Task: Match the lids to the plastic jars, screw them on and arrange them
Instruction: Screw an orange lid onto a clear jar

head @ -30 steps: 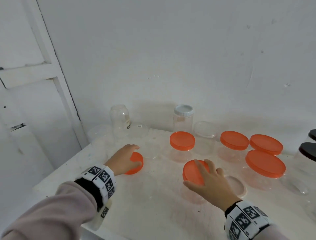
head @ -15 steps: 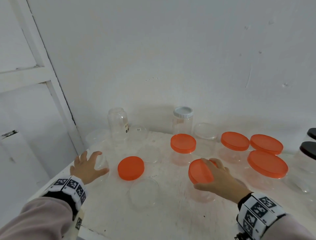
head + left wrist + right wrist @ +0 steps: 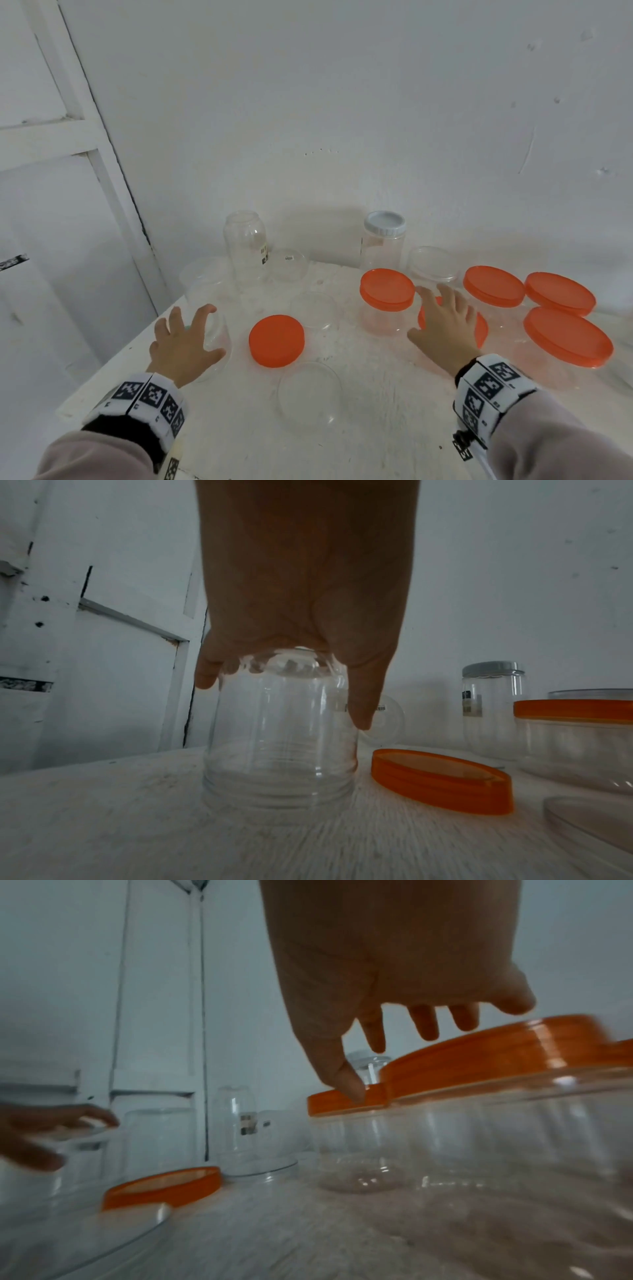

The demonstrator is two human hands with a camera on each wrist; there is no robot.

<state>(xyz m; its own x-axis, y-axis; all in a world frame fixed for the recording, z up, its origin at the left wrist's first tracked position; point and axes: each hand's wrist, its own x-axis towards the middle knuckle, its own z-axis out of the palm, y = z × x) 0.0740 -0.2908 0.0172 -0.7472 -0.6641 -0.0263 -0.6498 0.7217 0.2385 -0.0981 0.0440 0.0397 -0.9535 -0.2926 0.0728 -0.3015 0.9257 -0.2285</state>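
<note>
We're maybe halfway: several jars already wear orange lids, our left hand (image 3: 185, 346) grips a lidless jar (image 3: 279, 734), right hand (image 3: 445, 322) spreads open over an orange lid (image 3: 496, 1053), one loose orange lid (image 3: 276, 341) waits on the tabletop (image 3: 376, 428).

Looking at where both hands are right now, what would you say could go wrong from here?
The left hand holds the clear jar only from its top near the table edge; it may tip or slip. The right hand hovers with spread fingers above an orange lid that looks tilted, so it may be cross-threaded. The loose orange lid lies close enough to get knocked.
</note>
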